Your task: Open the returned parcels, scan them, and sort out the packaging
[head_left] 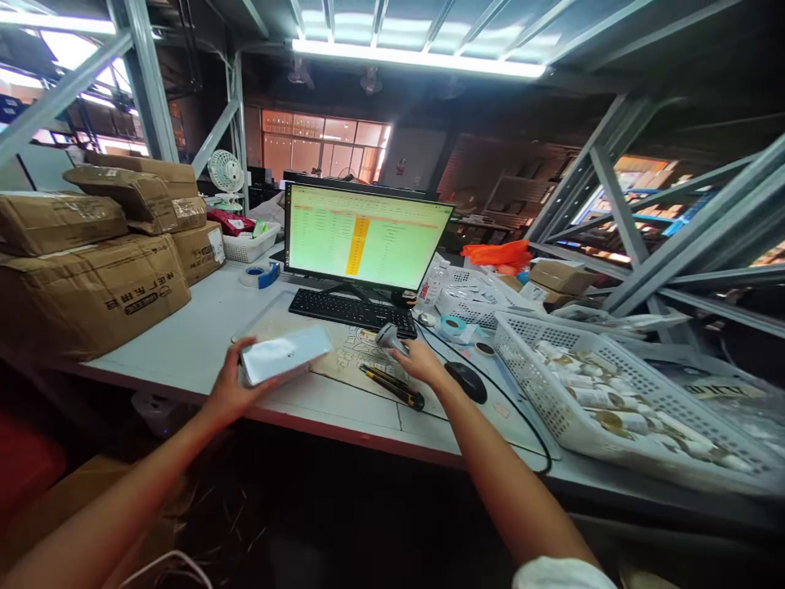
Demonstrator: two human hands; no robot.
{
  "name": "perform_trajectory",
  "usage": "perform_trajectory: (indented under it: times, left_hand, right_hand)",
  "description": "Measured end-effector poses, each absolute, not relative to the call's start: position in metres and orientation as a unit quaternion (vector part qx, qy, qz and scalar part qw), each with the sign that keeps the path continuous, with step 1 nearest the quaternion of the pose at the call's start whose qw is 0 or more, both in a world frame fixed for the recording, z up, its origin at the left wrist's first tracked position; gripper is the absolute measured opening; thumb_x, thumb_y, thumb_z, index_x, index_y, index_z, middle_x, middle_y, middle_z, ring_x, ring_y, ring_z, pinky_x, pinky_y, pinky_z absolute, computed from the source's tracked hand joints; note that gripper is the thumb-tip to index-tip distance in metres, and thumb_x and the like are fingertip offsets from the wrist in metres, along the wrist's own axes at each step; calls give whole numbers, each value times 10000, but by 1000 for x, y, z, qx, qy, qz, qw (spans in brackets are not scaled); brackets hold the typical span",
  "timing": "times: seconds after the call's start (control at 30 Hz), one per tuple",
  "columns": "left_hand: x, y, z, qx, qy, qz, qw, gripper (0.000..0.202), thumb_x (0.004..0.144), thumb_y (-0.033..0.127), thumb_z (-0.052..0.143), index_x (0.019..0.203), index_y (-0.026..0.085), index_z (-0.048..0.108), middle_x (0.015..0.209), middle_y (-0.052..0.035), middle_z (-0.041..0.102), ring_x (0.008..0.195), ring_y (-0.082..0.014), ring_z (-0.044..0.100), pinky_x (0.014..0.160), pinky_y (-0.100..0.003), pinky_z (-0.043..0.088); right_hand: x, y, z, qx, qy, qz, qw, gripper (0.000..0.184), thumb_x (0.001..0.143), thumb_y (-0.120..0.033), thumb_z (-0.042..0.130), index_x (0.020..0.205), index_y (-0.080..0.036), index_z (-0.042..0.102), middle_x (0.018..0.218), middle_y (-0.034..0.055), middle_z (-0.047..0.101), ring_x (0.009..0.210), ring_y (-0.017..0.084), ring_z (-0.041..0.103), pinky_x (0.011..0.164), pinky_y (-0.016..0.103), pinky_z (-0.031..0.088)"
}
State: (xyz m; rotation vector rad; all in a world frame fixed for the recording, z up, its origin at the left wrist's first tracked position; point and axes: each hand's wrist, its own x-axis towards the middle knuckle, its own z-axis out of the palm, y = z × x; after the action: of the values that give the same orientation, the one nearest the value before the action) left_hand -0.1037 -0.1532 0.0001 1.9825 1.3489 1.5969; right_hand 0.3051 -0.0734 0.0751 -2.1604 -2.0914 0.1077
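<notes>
A flat white box (287, 355) is held in my left hand (234, 391), tilted above the front of the desk, with the fingers and thumb around its left end and lower edge. My right hand (419, 363) is closed around the handle of a grey barcode scanner (388, 336), whose head points up and left towards the keyboard (343, 307). Just below the scanner, a pair of yellow-and-black utility knives (392, 386) lies on the desk mat. A black mouse (465, 382) rests right of my right forearm.
A monitor (331, 241) showing a spreadsheet stands behind the keyboard. Cardboard boxes (98, 298) are stacked at left, near a blue tape dispenser (261, 276). On the right, a white basket (527, 380) holds many small rolls. A black cable (540, 438) curves over the desk's front edge.
</notes>
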Motion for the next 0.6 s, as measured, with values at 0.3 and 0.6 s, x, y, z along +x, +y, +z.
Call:
perform_trajectory:
  times: [0.3,0.6]
  left_hand:
    - [-134,-75,-12,555,510,547,363,1237,670,608,829,1592,203,110,1527,-206,425,1395,-356,477,1158,-528,432]
    - [-140,-81,-16,515,536,508,435,864,686,683,793,1325,153,552,1263,-165,683,1147,-352,673,978,-435,583]
  right_hand:
    - [385,-91,29,-755,-636,-25,154,573,1011,-406,491,1496,-101,482,1267,182,677,1182,303,634,1014,369,466]
    - [467,-73,-16,-723,-643,-130,216,494,943,-328,526,1395,-142,600,1423,162,563,1271,319,560,1051,443,483]
